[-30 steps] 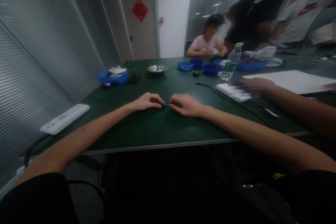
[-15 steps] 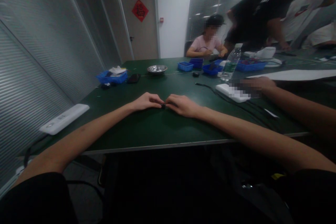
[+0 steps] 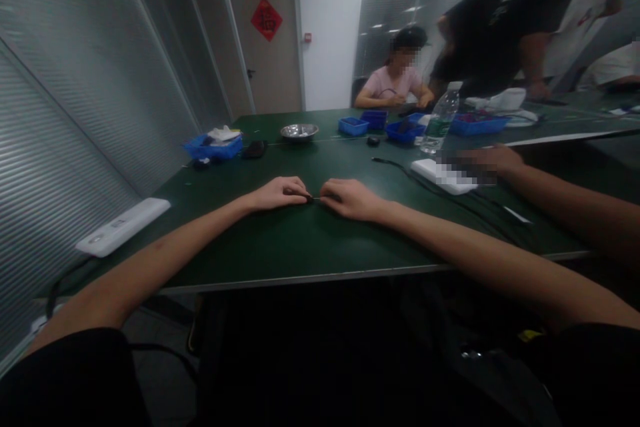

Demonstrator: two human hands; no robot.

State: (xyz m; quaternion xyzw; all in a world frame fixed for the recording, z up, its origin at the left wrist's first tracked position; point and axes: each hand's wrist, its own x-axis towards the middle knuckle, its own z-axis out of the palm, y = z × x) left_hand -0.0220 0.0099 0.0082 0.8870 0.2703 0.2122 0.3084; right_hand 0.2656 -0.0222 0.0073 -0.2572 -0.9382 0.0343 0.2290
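Note:
Over the middle of the green table (image 3: 300, 247), both hands are brought close together with fingers pinched. My left hand (image 3: 280, 194) holds a small dark piece (image 3: 310, 199) between thumb and fingertips; it is too small to name. A thin pale pin-like bit (image 3: 317, 198) runs from that piece toward my right hand (image 3: 351, 199), whose fingertips are closed on its other end. Whether the pin and the dark piece are one part, I cannot tell.
A power strip (image 3: 125, 227) lies at the left, and a metal bowl (image 3: 299, 135) farther back. Blue bins (image 3: 213, 149) hold odds and ends. At right are a water bottle (image 3: 440, 121), a black cable (image 3: 425, 183), a white box (image 3: 435, 177) and another person's arm (image 3: 570, 193).
My right hand has drawn slightly right, away from my left, and the thin pale bit now shows between them. A white sheet at the right has shifted.

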